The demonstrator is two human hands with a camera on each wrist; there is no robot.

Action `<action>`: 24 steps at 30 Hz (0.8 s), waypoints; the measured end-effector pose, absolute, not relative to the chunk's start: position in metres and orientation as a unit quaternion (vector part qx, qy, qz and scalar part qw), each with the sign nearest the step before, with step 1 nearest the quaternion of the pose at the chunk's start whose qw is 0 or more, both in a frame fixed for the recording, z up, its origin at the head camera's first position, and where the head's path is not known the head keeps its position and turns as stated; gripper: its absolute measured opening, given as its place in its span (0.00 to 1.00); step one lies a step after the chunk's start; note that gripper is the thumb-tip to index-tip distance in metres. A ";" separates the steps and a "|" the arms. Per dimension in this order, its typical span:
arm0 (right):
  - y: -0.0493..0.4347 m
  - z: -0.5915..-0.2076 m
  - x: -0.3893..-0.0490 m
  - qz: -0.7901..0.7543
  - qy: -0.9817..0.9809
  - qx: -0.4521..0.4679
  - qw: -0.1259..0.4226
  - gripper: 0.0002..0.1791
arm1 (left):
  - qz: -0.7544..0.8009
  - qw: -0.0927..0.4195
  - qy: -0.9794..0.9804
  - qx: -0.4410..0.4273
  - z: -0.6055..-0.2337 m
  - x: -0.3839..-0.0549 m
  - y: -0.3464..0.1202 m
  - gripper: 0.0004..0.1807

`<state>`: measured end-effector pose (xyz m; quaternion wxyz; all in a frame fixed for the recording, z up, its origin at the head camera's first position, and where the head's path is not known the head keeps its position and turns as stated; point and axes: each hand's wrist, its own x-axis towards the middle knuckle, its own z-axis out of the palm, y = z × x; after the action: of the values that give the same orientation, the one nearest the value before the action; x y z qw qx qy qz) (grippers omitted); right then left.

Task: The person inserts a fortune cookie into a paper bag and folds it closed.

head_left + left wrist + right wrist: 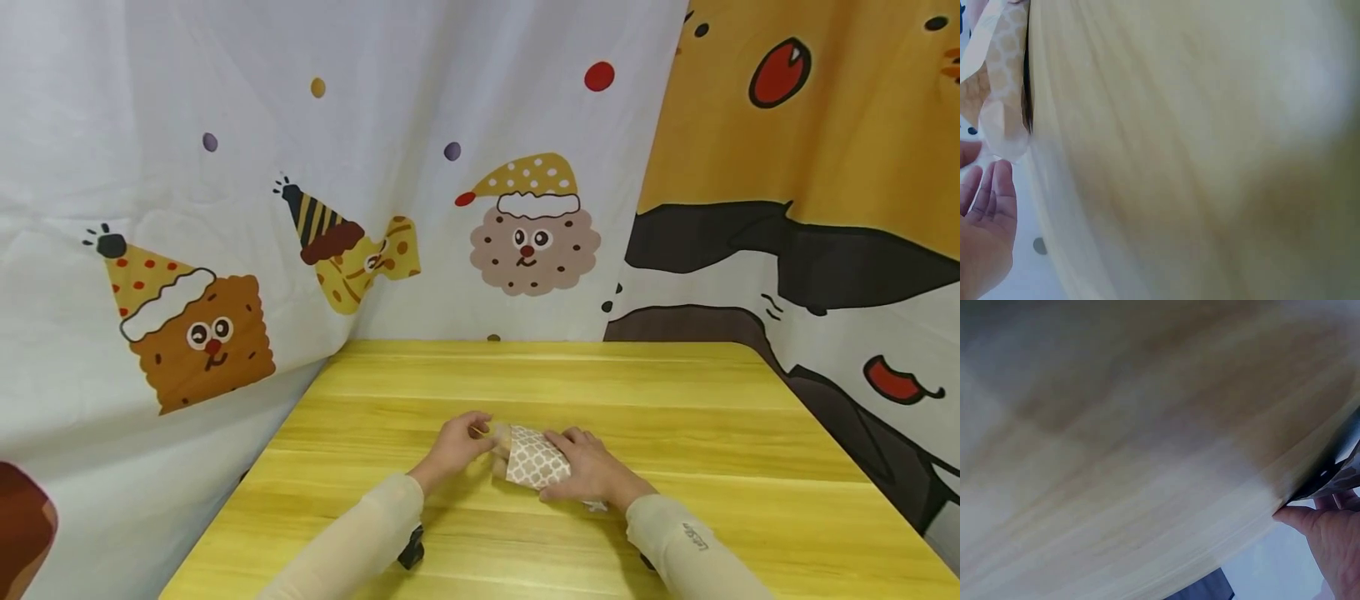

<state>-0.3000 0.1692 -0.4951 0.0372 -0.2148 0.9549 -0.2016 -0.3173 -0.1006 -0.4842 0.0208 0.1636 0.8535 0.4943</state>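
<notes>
A beige packet with a white lattice pattern (537,457) lies at a slant over the table, in front of the person. Its left end shows brown contents and clear, thin plastic (1004,134). The right hand (588,468) grips the packet's right part, thumb at the near side and fingers over the far side. In the right wrist view, the right thumb (1297,517) is under the dark edge of the packet. The left hand (457,443) is at the clear end; in the left wrist view its fingers (1004,187) are fairly straight, tips right at the plastic, thumb apart from them.
A yellow wood-grain table (675,400) spreads beneath both hands. Behind it hangs a white curtain with cartoon prints (405,108), and an orange patterned one (735,150) is at the right. A small black object (412,548) shows beside the left sleeve.
</notes>
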 end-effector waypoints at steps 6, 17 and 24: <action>0.168 -0.494 -0.299 -0.201 0.955 -0.217 0.035 0.59 | 0.513 0.010 0.845 0.148 -0.490 -0.316 -0.093 0.06; 0.167 -0.493 -0.297 -0.199 0.954 -0.223 0.033 0.60 | 0.633 0.040 0.768 0.085 -0.492 -0.310 -0.072 0.11; 0.165 -0.495 -0.299 -0.214 0.957 -0.194 0.031 0.60 | 0.660 0.075 0.743 0.089 -0.482 -0.308 -0.062 0.21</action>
<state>-0.2994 0.1649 -0.4951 0.0305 -0.1944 0.9568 -0.2142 -0.3082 -0.0616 -0.4817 0.0754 0.0891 0.7426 0.6595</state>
